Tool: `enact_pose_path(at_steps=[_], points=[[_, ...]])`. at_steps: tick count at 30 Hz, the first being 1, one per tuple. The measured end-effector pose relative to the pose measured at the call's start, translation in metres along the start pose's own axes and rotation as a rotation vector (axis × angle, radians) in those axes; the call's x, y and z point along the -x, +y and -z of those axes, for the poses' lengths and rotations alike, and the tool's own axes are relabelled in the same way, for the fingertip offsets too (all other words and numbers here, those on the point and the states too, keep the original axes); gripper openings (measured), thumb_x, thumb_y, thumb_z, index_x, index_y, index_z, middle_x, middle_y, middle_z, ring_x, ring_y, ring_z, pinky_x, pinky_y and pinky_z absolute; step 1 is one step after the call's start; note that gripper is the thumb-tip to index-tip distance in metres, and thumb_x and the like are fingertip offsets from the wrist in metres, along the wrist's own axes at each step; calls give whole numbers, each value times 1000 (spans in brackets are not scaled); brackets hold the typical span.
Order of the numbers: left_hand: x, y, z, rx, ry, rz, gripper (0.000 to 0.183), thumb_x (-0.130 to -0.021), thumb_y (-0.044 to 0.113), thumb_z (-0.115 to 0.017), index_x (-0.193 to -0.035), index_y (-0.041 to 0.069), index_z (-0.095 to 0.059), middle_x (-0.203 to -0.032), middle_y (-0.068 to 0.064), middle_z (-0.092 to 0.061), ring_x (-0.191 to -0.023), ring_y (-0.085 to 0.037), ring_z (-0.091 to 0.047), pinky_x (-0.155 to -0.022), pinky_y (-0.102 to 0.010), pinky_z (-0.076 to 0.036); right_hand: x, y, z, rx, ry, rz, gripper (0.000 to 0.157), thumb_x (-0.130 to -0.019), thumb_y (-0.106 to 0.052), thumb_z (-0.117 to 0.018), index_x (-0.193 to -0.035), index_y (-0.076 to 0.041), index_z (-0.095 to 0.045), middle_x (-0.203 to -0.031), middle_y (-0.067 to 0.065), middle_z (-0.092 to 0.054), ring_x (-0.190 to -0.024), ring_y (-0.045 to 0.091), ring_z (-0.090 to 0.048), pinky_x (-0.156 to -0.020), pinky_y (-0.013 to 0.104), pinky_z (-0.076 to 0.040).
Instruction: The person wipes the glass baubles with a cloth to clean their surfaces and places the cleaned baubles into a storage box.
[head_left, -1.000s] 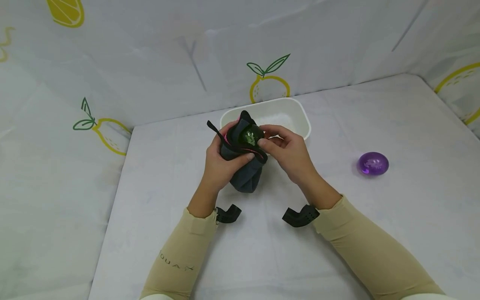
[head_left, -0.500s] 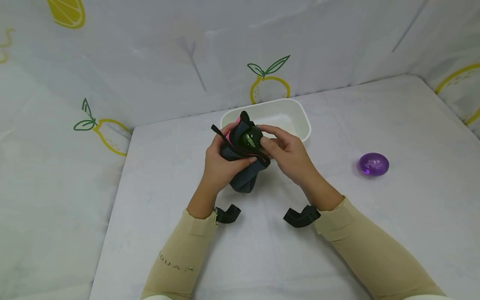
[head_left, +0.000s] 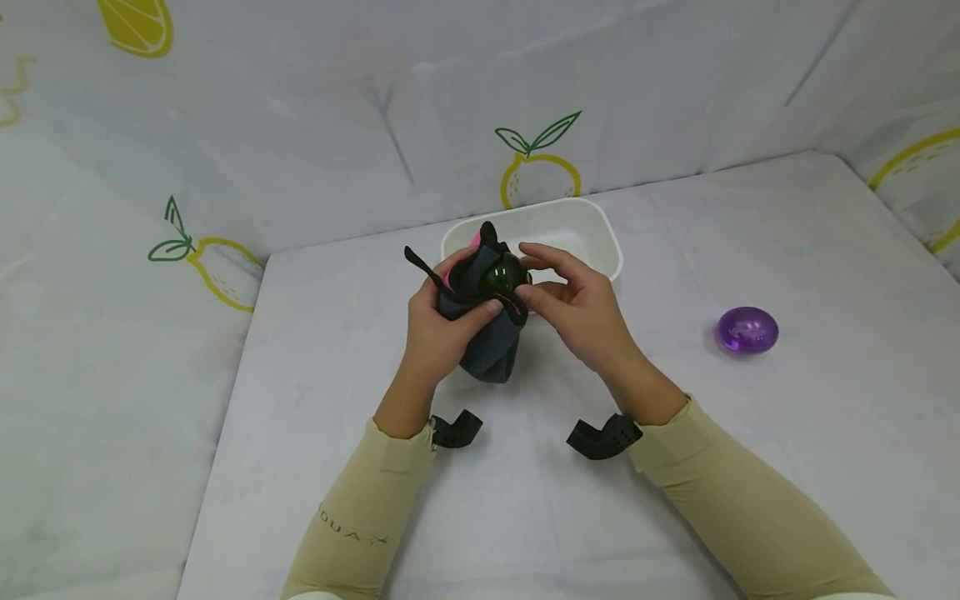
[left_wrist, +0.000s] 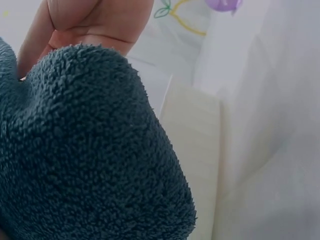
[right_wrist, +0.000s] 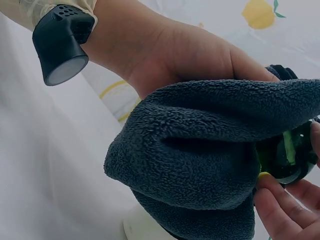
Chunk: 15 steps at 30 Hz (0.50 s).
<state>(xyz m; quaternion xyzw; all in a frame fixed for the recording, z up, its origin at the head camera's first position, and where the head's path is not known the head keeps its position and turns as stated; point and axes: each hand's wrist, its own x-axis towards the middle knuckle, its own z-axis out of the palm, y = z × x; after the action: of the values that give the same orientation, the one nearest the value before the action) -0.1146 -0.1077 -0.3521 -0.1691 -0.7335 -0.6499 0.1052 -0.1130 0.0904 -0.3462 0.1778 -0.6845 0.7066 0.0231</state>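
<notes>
My left hand (head_left: 438, 337) grips a dark blue terry cloth (head_left: 491, 350) with black edging and a pink patch, thumb over its front rim. From the cloth's upper opening shows a shiny dark green glass ball (head_left: 504, 273). My right hand (head_left: 581, 304) has its thumb and curled fingers at the ball's right side, index finger raised at the top. In the right wrist view, the right fingers (right_wrist: 282, 212) lie under the ball, near a small yellow spot. The cloth fills much of the left wrist view and hides the ball there.
Just behind the hands stands a white plastic tub (head_left: 577, 225), partly covered by them. A glossy purple egg-shaped piece (head_left: 747, 331) lies on the white-covered table (head_left: 360, 533) to the right. A lemon-printed cloth wall (head_left: 315, 108) rises along the back.
The cloth's black-edged rim dips and then shifts back left, its loose end swinging outward. More of the green ball shows, and my right index finger has lifted slightly.
</notes>
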Motion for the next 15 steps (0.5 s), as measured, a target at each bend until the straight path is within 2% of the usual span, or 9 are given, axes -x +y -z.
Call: enact_pose_path(at_steps=[7, 12, 15], points=[[-1, -1, 1, 45, 14, -86, 51, -86, 8, -74, -134, 8, -58, -126, -13, -65, -117, -23, -61, -101, -41, -48, 1, -2, -1, -5, 3, 75, 46, -85, 3, -72, -129, -6, -61, -128, 8, -60, -98, 20, -69, -80, 29, -58], [-2, 0, 2, 42, 31, -102, 45, -89, 11, -72, -131, 3, -59, -124, -17, -65, -115, -23, -61, -101, -40, -48, 2, 0, -2, 48, 17, 176, 49, -81, 7, -74, -127, -4, -62, -124, 9, -59, -99, 21, -68, -84, 29, -57], [-2, 1, 2, 25, 57, -109, 39, -90, 5, -69, -127, 1, -60, -122, -19, -65, -114, -21, -61, -101, -39, -48, 2, 2, -3, 31, 12, 172, 53, -80, 8, -76, -129, -2, -59, -124, 11, -58, -98, 20, -68, -85, 28, -57]])
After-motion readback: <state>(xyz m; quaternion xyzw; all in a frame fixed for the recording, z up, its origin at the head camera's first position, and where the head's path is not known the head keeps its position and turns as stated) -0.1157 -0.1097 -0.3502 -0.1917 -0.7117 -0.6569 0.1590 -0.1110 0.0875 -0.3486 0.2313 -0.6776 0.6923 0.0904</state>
